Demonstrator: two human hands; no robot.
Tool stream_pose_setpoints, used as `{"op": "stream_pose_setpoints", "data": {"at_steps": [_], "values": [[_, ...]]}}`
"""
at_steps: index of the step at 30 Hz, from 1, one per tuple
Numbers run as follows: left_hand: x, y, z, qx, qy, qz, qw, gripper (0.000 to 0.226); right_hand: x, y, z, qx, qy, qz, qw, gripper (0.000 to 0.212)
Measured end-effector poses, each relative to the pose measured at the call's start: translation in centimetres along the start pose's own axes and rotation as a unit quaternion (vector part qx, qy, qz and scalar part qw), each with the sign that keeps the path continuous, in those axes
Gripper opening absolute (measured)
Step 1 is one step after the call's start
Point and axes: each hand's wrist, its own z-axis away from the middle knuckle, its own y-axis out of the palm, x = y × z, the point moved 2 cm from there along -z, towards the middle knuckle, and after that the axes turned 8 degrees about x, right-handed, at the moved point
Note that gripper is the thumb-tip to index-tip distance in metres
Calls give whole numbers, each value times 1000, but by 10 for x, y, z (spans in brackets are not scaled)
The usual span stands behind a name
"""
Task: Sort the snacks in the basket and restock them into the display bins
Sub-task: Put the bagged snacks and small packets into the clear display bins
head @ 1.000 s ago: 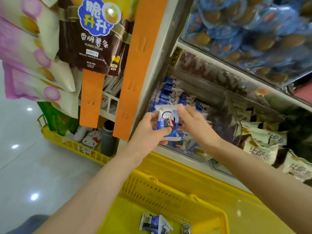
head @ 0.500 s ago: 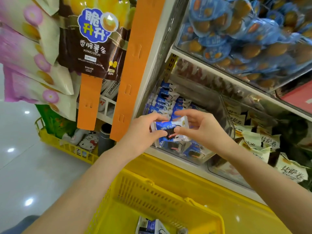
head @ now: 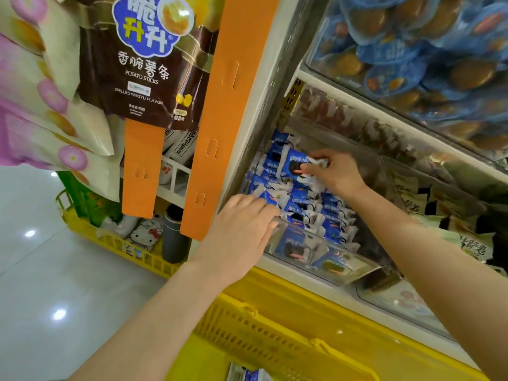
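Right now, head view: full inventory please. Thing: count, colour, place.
clear bin: one, transparent, middle shelf
snack packets: many, blue-white, stacked in clear bin
held packet: one, blue-white, above bin's back
basket: one, yellow, bottom edge
basket packet: one, blue-white, inside basket
potato sticks bag: one, brown, hanging top left
hanging strips: two, orange, beside shelf post
pink-cream bags: several, hanging far left
round packs: many, blue, upper bin
beige packets: several, right neighbouring bin
floor crate: one, yellow, lower left
left hand: touches packets at bin's front-left
right hand: pinches held packet
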Motion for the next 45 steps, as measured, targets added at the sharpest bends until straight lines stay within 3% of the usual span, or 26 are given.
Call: {"op": "stream_pose_setpoints", "data": {"at_steps": [4, 10, 14, 21, 24, 28, 31, 35, 39, 42, 45], "values": [[2, 1, -2, -18, 13, -1, 1000, 37, -1, 27, -43, 102, 41, -13, 994, 45], [3, 10, -6, -60, 17, -6, 998, 14, -4, 34, -85, -28, 14, -57, 998, 35], [5, 11, -7, -65, 24, -38, 997, 15, -15, 52, -89, 9, -21, 12, 1000, 30], [4, 14, -8, -66, 18, -40, 997, 15, -3, 43, -78, 22, -19, 85, 996, 41], [3, 12, -7, -53, 17, -42, 998, 19, 1, 35, -55, 47, -36, 103, 993, 46], [1, 7, -6, -19, 9, -41, 999, 22, 7, 20, 9, 7, -62, 79, 995, 41], [-3, 7, -6, -30, 0, -21, 999, 26, -3, 22, 79, 18, -59, 44, 997, 52], [-14, 7, 1, -19, -19, -14, 1000, 35, -26, 28, 159, 57, -79, 171, 980, 60], [-29, 12, 19, -7, -37, -9, 999, 45, -50, 28, 198, 25, -115, 275, 954, 55], [-43, 23, 38, -12, -27, 2, 1000, 40, -65, 35, 226, -38, -143, 256, 955, 43], [-56, 51, 60, -25, 4, -3, 1000, 28, -89, 64, 257, -29, -126, 198, 972, 40]]}}
